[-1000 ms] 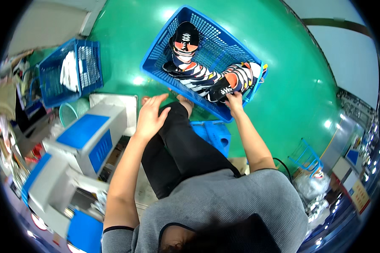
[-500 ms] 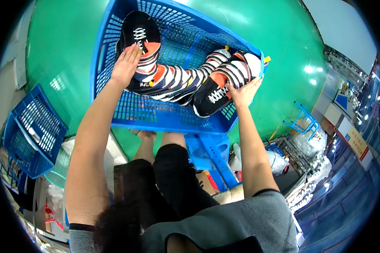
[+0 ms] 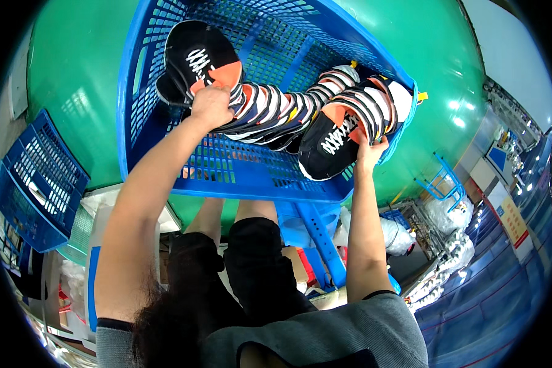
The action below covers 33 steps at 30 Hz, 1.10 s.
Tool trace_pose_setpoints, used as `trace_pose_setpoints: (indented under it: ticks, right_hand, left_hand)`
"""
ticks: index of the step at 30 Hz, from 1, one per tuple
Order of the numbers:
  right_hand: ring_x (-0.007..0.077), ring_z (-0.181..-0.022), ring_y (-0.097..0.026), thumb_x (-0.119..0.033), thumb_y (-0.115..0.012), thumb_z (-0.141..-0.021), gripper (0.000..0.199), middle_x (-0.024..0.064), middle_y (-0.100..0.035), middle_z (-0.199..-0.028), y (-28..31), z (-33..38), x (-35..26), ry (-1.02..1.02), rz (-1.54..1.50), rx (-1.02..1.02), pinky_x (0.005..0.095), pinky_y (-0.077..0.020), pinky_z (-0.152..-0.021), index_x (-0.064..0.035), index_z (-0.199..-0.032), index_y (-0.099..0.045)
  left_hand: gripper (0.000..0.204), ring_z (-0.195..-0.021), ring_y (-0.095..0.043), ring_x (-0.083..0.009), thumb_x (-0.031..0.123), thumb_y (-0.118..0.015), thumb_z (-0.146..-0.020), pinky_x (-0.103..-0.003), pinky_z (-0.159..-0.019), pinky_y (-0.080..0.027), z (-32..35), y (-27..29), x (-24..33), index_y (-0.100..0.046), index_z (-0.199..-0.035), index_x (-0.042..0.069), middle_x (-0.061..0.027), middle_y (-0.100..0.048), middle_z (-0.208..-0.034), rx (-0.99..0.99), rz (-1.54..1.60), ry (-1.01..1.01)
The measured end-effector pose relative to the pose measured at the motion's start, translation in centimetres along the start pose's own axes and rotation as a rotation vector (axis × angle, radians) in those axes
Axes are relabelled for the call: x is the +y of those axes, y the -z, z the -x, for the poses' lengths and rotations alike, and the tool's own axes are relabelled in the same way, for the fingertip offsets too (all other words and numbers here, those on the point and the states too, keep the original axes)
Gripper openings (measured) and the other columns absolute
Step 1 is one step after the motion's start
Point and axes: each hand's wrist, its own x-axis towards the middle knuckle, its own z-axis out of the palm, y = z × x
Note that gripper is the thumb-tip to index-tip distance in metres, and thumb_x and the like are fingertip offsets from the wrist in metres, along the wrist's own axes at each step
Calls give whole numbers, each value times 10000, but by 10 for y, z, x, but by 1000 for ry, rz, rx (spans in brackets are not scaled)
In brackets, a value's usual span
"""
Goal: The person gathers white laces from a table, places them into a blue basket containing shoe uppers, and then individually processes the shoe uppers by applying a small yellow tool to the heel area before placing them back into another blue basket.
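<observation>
A large blue plastic basket (image 3: 227, 189) holds a row of nested shoe uppers (image 3: 268, 110), whose striped edges show black, white and coral. At the row's left end lies a black shoe upper (image 3: 197, 56) with white laces and a coral collar. My left hand (image 3: 212, 108) is closed on the collar edge of that upper, its fingertips partly hidden. A similar black upper (image 3: 325, 142) faces forward at the right end of the basket. My right hand (image 3: 370, 152) pinches the collar side of this one, thumb inward, beside the basket's right wall.
Blue crates (image 3: 42, 181) stand at the left on the green floor (image 3: 73, 110). Under the basket's near side is a blue stand (image 3: 319, 236). To the right are a blue metal frame (image 3: 443, 183) and clear plastic bags (image 3: 451, 208).
My left hand went from lying flat on the left upper to gripping its collar. My right hand moved down and closed on the right upper. The basket and uppers appear larger in view.
</observation>
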Motion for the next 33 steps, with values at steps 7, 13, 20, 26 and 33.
trace_pose_setpoints:
  ticks: [7,13,20,26,33]
  right_hand:
    - [203,-1030,-528,-130,-665,-804,499,126,-560,-1173,25,13,-9,37,-86,-269,307,-406,-905,27,-1230,-458]
    - [223,-1046,-537,-183,-658,-822,537,142,-565,-1179,41,50,-53,51,-43,-317,308,-394,-931,11,-1269,-434]
    - [230,-1086,-521,-151,-622,-840,518,155,-547,-1201,50,78,-82,67,4,-335,298,-381,-947,36,-1281,-425]
    - [221,-1109,-503,16,-523,-818,502,145,-522,-1196,73,92,-97,244,-15,-238,305,-362,-974,21,-1305,-403]
    - [285,-1095,-549,-42,-538,-847,509,196,-560,-1183,73,103,-151,282,-55,-153,346,-397,-958,-3,-1328,-376]
  left_hand:
    - [1177,-1189,-498,-306,524,-769,-619,-418,-952,-346,3,18,-2,-111,-1455,20,-228,-523,-1262,-527,12,160]
    - [1198,-1044,-559,-326,464,-821,-566,-411,-892,-372,36,11,16,-134,-1442,22,-183,-586,-1122,-223,-154,97]
    - [739,-823,-630,-218,141,-682,-665,-344,-808,-440,37,-6,31,-391,-1326,-10,-86,-633,-869,-3,-177,143]
    - [725,-776,-610,-204,188,-686,-660,-358,-693,-436,76,68,91,-428,-1310,-1,-92,-618,-926,49,-336,175]
    - [752,-847,-599,-286,121,-721,-622,-374,-696,-489,194,155,150,-383,-1261,-85,-161,-605,-876,279,71,230]
